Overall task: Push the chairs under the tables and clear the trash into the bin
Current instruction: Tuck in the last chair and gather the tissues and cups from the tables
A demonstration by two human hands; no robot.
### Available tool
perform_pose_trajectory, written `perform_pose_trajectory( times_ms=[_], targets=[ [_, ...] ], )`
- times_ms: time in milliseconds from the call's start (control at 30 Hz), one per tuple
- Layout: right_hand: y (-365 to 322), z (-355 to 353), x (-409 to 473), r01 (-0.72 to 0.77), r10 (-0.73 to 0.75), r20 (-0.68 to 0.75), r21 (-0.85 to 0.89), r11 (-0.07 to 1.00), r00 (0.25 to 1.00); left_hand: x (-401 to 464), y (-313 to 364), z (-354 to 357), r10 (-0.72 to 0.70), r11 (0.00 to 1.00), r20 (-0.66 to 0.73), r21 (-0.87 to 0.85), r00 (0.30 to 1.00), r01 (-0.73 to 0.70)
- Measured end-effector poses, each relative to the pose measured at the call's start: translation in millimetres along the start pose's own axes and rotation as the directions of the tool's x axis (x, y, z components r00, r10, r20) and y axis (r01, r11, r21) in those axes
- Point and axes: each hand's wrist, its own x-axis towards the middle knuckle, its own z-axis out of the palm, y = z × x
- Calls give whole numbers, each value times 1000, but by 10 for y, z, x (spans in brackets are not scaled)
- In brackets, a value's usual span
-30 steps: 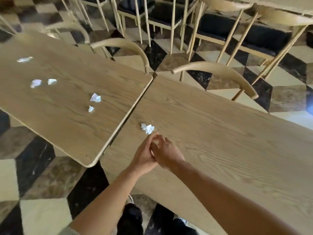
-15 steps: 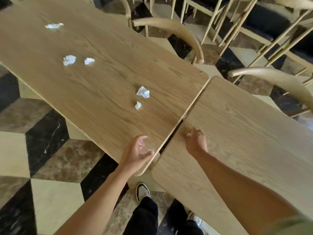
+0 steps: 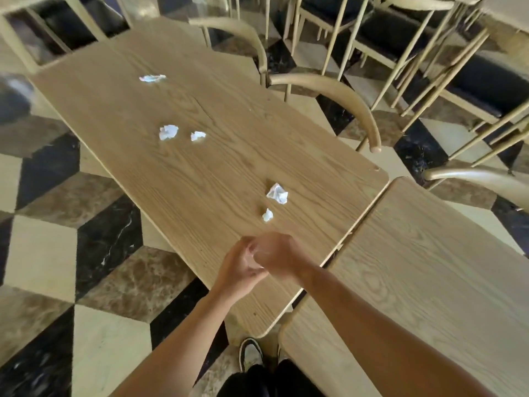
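My left hand (image 3: 237,267) and my right hand (image 3: 279,253) meet over the near end of the left wooden table (image 3: 200,173). Their fingers curl around a pale, blurred wad of paper (image 3: 257,251) between them. Just beyond the hands lie a larger crumpled paper (image 3: 277,193) and a small scrap (image 3: 267,215). Further up the table lie two more paper balls (image 3: 168,132) (image 3: 198,135) and a flat scrap (image 3: 152,78). The right table (image 3: 429,282) butts against the left one, and I see no paper on it.
Curved wooden chair backs (image 3: 329,87) (image 3: 226,24) (image 3: 472,176) line the far side of both tables, tucked close. More chairs with dark seats (image 3: 472,81) stand behind them. The floor to my left is checkered tile (image 3: 71,253). My shoe (image 3: 250,353) is at the tables' near corner.
My right hand took the paper from the right table and came over to my left hand. I have shifted left, and both hands now meet over the left table.
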Motion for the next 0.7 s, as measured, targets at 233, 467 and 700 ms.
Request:
perform_pose_trajectory(
  times_ms=[233, 467, 700],
  targets=[
    [-225, -133, 167, 224, -202, 165, -124, 967, 965, 37, 88, -168, -86, 994, -31, -73, 996, 83],
    [-227, -41, 560, 333, -331, 43, -169, 928, 943, 371, -133, -287, -104, 989, -77, -116, 992, 95],
    [-260, 31, 1117, 98, -37, -284, 203, 974, 958, 867, -383, -535, -4, 989, -56, -145, 998, -4]
  ],
)
